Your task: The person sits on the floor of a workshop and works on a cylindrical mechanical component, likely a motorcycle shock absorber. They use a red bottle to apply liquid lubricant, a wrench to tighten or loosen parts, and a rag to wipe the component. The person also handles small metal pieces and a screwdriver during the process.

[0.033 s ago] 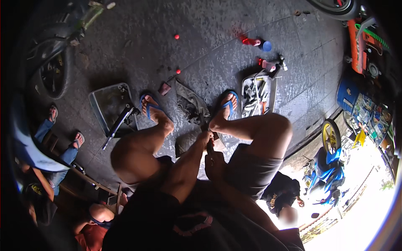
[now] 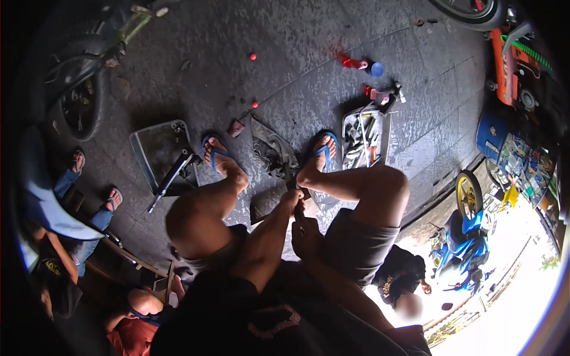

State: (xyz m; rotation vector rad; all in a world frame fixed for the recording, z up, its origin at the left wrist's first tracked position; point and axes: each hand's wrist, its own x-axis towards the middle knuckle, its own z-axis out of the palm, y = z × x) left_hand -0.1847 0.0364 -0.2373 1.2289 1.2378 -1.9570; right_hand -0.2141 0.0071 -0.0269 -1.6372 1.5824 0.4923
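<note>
Between my knees, both my hands are closed around a dark, slender, rod-like thing [image 2: 300, 215], whose kind I cannot make out. My left hand [image 2: 291, 199] grips it farther out, near my right foot. Closer to my body, my right hand [image 2: 307, 238] wraps round its near end. Just beyond my left hand lies a crumpled grey cloth [image 2: 274, 148] on the floor. A flat brownish piece [image 2: 262, 206] is under and beside my left hand, partly covered by my forearm.
A dark tray [image 2: 138, 155] with a silver-and-black tube [image 2: 172, 178] across it stands left of my feet. On the right is a metal tray of tools [image 2: 386, 137], a hammer [image 2: 399, 92] beyond it. Red balls [image 2: 253, 57] dot the floor. Motorcycles and other people surround me.
The view has shifted slightly, and my left knee sits a little farther right. Both hands keep their grip on the dark rod-like thing, with hardly any movement.
</note>
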